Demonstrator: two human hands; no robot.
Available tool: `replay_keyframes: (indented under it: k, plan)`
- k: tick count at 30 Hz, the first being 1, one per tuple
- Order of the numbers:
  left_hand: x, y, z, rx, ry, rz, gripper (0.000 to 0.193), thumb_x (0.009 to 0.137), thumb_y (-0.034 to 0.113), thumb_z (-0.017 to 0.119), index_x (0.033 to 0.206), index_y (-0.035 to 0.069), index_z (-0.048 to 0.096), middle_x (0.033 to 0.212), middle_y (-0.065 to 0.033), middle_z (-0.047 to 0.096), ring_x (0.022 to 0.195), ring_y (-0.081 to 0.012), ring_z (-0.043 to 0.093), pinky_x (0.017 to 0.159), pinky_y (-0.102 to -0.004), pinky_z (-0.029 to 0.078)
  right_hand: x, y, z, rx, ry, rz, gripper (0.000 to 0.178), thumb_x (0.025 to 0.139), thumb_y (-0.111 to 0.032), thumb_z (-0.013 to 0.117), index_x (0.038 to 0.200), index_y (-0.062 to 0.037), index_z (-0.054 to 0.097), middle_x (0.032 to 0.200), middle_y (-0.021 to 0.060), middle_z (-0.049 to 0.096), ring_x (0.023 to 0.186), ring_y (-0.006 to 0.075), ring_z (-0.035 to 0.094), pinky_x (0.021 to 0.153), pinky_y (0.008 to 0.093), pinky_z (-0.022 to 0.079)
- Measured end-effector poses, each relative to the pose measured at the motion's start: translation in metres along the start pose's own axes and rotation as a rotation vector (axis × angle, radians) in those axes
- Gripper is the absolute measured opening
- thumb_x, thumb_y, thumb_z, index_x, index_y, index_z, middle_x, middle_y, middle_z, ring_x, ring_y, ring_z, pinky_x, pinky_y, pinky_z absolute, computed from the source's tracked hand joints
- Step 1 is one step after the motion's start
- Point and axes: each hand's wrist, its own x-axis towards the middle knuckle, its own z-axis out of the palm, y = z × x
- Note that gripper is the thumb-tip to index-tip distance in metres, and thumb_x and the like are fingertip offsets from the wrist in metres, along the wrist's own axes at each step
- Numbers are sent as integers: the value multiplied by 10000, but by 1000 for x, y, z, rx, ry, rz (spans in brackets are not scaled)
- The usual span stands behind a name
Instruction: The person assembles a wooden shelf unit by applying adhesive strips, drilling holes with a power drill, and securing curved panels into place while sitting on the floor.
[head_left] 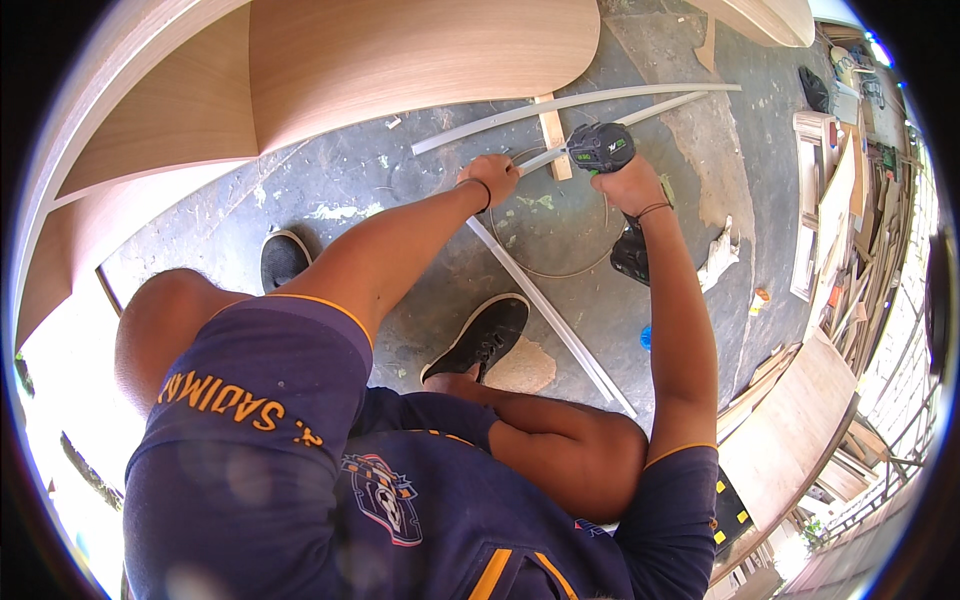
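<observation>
My right hand (632,188) is closed around the grip of a black cordless drill (602,148), whose battery end hangs below my wrist. The drill's nose points left, down at a long pale strip (543,160) that looks like a metal or plastic channel. Whether the bit touches the strip, I cannot tell. My left hand (490,180) has its fingers closed on that strip, just left of the drill. A short wooden batten (553,125) lies crosswise under the strip. Beyond it rests a second pale strip (560,103), slightly curved. A third strip (545,305) runs across the floor towards me.
Large curved wood-grain panels (400,55) stand at the upper left. A thin wire loop (545,273) lies on the grey floor (400,250). Stacked boards (850,220) and scrap wood line the right side. A small blue object (646,337) sits near my right forearm.
</observation>
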Motion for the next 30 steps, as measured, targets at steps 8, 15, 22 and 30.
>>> replay_keyframes:
  k: [8, 15, 22, 30]
  plan:
    - [1, -2, 1, 13, 15, 8, 331, 891, 401, 503, 881, 111, 664, 849, -64, 683, 855, -265, 648, 776, -407, 491, -1, -1, 1, 6, 8, 9, 230, 665, -175, 640, 820, -6, 634, 646, 129, 633, 560, 224, 640, 585, 348, 503]
    - [0, 0, 0, 7, 3, -11, 336, 890, 411, 506, 881, 115, 665, 859, -62, 683, 874, -261, 645, 789, -413, 486, -2, -3, -1, 11, -7, 9, 223, 670, -173, 636, 825, -13, 635, 646, 132, 633, 561, 226, 640, 584, 348, 502]
    - [2, -2, 3, 5, 4, -13, 334, 889, 410, 507, 879, 116, 665, 841, -57, 684, 856, -256, 650, 785, -407, 489, -3, -3, -1, -9, -10, 5, 226, 669, -184, 639, 818, -14, 637, 645, 133, 634, 570, 229, 643, 595, 351, 503]
    - [-2, 2, -1, 4, 21, -7, 332, 884, 414, 512, 882, 121, 668, 843, -54, 687, 856, -256, 653, 792, -412, 486, -2, -1, -1, -8, 6, 13, 227, 668, -183, 642, 817, -12, 639, 650, 129, 637, 571, 227, 643, 594, 349, 504]
